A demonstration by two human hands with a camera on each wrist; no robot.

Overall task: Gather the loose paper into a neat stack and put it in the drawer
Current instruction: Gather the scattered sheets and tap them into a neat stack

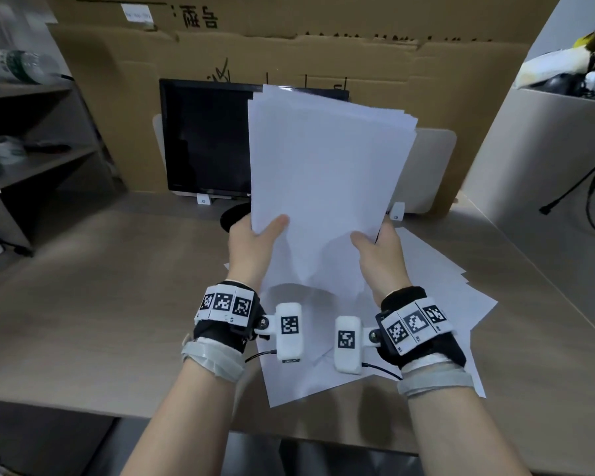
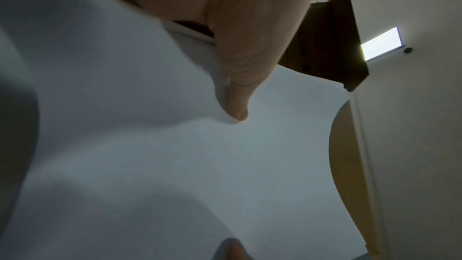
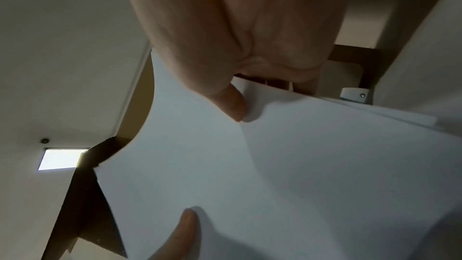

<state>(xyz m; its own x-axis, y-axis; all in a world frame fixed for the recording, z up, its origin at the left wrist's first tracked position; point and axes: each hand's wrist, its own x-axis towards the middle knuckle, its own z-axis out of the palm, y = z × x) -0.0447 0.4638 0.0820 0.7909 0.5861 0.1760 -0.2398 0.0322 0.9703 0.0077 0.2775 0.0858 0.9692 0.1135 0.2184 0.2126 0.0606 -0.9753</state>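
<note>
Two hands hold one sheaf of white paper upright above the desk, near its middle. The left hand pinches the sheaf's lower left edge, thumb pressed on the near face and fingers behind; the right hand pinches the lower right edge the same way, its thumb denting the sheet. The sheaf's top edges are fanned and uneven, and its bottom bows toward the person. More loose sheets lie spread on the desk beneath the wrists, reaching toward the front edge and the right side. A dark monitor stands at the desk's back edge, partly hidden by the sheaf, with cardboard behind it. A shelf unit stands at the left edge; what it holds is too blurred to name, perhaps bottles.
</note>
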